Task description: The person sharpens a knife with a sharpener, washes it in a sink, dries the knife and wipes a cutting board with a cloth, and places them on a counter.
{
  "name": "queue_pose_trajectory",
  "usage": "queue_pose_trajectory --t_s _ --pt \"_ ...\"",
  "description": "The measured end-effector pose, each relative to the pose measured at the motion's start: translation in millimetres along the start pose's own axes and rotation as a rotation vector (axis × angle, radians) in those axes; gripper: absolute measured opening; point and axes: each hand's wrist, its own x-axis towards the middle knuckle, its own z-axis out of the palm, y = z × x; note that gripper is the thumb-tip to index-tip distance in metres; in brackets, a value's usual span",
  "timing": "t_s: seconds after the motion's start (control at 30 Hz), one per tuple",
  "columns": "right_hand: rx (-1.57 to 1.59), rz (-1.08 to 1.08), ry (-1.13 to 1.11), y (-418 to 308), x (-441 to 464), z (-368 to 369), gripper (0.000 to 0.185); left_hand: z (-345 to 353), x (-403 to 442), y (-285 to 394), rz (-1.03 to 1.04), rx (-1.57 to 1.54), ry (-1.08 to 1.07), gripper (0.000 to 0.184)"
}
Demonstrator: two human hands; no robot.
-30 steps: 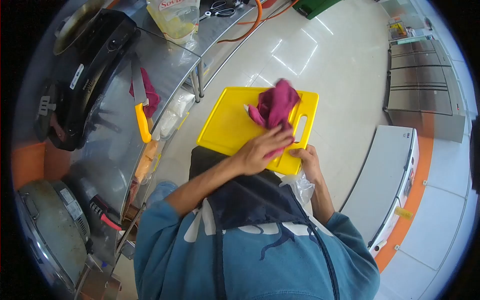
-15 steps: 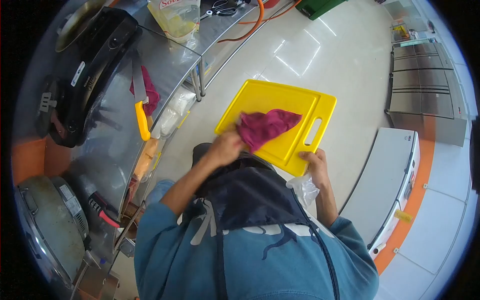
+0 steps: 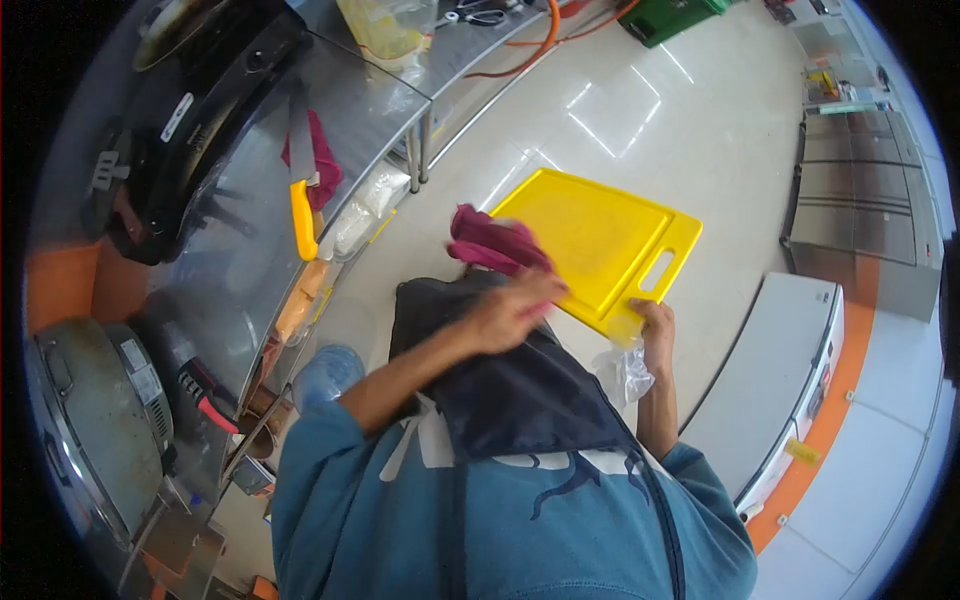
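Observation:
My left hand (image 3: 510,315) is closed on a maroon cloth (image 3: 490,240), which hangs loosely over the left edge of a yellow cutting board (image 3: 590,235). The hand is slightly blurred. My right hand (image 3: 656,330) grips the board by its near right corner, close to the handle slot, and holds it tilted in front of the dark apron. A crumpled clear plastic bag (image 3: 625,372) hangs beside the right hand; whether the fingers hold it is unclear.
On the steel table (image 3: 365,95) at the left lie a yellow-handled knife (image 3: 303,220), a second maroon cloth (image 3: 323,165) and a black stove (image 3: 215,110). A plastic bag with yellow contents (image 3: 390,30) stands farther back. A white cabinet (image 3: 760,370) is at the right.
My left hand has swept the cloth across the board to its left edge. The board has shifted right in view with my right hand still gripping it.

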Motion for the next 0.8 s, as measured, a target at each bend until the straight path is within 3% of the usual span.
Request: queue_pose_trajectory --t_s 0.03,0.1,0.13,0.23,0.3,0.37,0.43,0.47,0.5,0.57,0.63,0.73,0.8 --pt "0.023 -0.017 0.007 2.1 6.0 2.5 0.027 6.4 8.7 17.3 0.116 -0.06 -0.024 0.028" --pt "0.016 -0.06 0.038 3.3 4.2 9.2 0.027 -0.4 19.0 39.6 0.126 -0.1 -0.138 0.028" --pt "0.011 -0.08 0.041 5.0 3.3 12.8 0.027 -4.7 18.4 30.9 0.143 -0.036 -0.052 0.024" --pt "0.175 0.025 0.147 19.7 9.0 7.6 0.026 -51.8 -13.3 -1.6 -0.236 0.282 0.094 0.026" --pt "0.303 0.098 0.1 16.0 9.8 -3.6 0.027 -98.0 -43.5 24.7 -0.527 -0.106 0.152 0.031" --pt "0.367 0.14 0.088 17.3 9.1 -7.2 0.029 -130.5 -71.8 81.7 -0.62 -0.615 0.4 0.031" --pt "0.367 0.127 0.095 20.1 9.5 -8.1 0.032 -167.2 -104.8 121.5 -0.583 -0.598 0.627 0.033" --pt "0.356 0.159 0.073 22.9 10.7 -12.5 0.037 -182.4 -119.3 138.9 -0.476 -0.651 0.857 0.03" --pt "0.374 0.145 0.058 30.6 14.8 -16.0 0.037 -206.1 -135.7 147.6 -0.223 -0.653 0.933 0.026" --pt "0.412 0.116 0.028 46.7 23.4 -17.8 0.036 -237.7 -155.9 169.1 -0.13 -0.472 1.217 0.022" --pt "0.371 0.117 0.05 45.1 18.5 -9.8 0.035 -268.0 -177.2 154.4 -0.2 -0.15 1.428 0.022" --pt "0.345 0.124 0.098 51.7 16.1 -8.7 0.032 -309.5 -196.6 87.5 -0.528 0.376 1.338 0.025" --pt "0.34 0.137 0.127 61.1 17.8 -12.1 0.029 -317.9 -205.3 38.7 -0.861 0.815 1.033 0.039"
